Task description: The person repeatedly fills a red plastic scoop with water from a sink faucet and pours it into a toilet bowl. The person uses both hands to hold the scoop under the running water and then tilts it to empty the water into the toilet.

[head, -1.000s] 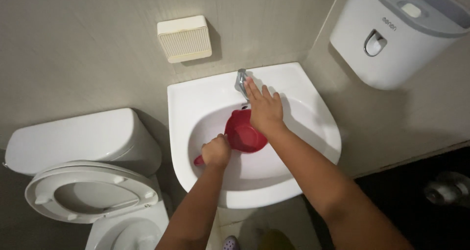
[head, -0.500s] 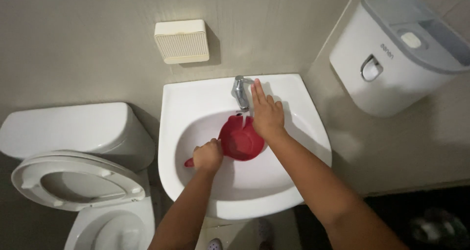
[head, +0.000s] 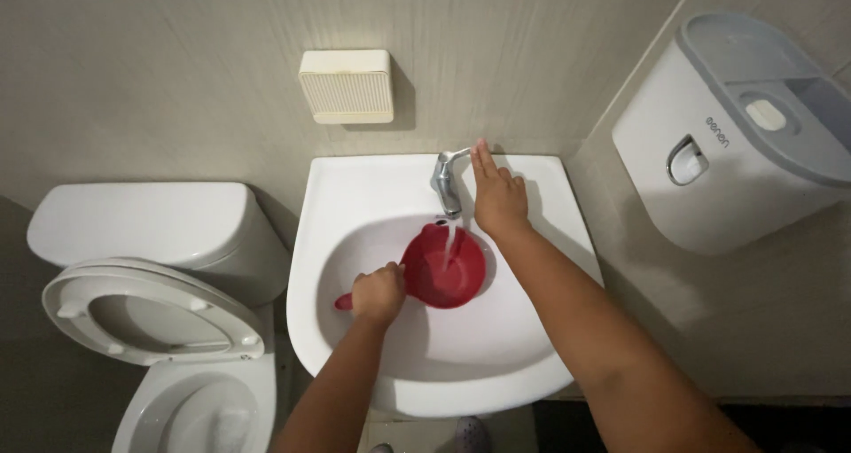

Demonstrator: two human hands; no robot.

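Since the earlier frame: right hand [head: 498, 196] slid off the bowl to the sink ledge beside the tap [head: 446, 180], water now running into the red dipper [head: 443, 267]. Fingers straight, spread only slightly, laid flat — index fingertip touching the tap lever, gripping nothing. Left hand [head: 378, 293], at frame centre, clenched in a fist round the dipper's handle, knuckles up. Dipper inside the white sink [head: 355, 205] basin, just below the spout, bowl open upward under the stream. Long axis running from lower left to upper right — handle end poking out left of the fist, bowl toward the tap. At left of frame, toilet [head: 151, 311], seat down.
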